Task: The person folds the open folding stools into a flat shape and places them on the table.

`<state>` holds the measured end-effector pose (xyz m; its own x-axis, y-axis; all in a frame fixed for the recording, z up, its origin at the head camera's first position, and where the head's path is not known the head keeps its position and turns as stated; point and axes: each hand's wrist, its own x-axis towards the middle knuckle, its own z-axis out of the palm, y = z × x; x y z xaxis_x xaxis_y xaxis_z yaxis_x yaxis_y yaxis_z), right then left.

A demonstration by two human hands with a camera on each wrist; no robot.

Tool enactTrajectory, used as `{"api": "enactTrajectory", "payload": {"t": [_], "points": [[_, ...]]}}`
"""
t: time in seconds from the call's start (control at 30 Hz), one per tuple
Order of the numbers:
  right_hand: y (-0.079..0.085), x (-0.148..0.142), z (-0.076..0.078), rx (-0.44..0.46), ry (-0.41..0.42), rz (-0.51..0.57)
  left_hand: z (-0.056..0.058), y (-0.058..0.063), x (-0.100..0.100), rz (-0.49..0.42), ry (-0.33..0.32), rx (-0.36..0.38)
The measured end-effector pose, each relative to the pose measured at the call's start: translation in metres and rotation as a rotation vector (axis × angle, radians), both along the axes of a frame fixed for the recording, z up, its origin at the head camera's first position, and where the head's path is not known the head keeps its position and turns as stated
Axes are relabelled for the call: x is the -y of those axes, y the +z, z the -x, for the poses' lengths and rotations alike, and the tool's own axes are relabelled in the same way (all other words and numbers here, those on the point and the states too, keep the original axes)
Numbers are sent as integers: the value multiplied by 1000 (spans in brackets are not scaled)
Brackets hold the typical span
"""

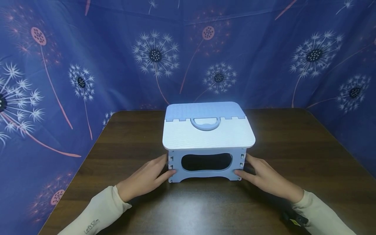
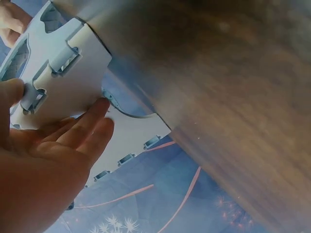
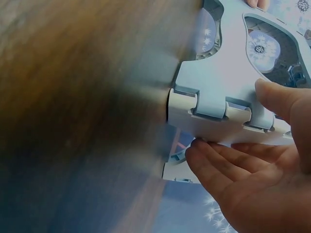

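Note:
A blue-and-white folding stool (image 1: pixel 188 135) stands upright and unfolded on the table, with a blue carry handle (image 1: pixel 205 126) lying in its top. At the stool's left side, my left hand (image 1: pixel 145 179) grips the front corner of the leg panel, thumb on the front face. My right hand (image 1: pixel 268 181) holds the opposite corner the same way. In the left wrist view, the left hand's fingers (image 2: pixel 90 128) lie along the white side panel. The right wrist view shows the right thumb (image 3: pixel 274 97) on the blue front panel (image 3: pixel 233 68) and the fingers against the side.
The dark wooden table (image 1: pixel 126 137) spreads around the stool. A blue cloth (image 1: pixel 182 58) with dandelion prints hangs behind and at both sides. A small black object (image 1: pixel 295 218) with a yellow mark is by the right sleeve.

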<state>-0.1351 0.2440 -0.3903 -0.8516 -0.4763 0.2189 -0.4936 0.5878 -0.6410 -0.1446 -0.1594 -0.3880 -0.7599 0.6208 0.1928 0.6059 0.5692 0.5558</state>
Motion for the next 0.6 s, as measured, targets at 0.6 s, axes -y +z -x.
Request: {"api": "enactTrajectory", "payload": {"t": [0.6], "points": [[1,2,-2,2,-1,36,-5,8,-5,-43,-80,96]]}}
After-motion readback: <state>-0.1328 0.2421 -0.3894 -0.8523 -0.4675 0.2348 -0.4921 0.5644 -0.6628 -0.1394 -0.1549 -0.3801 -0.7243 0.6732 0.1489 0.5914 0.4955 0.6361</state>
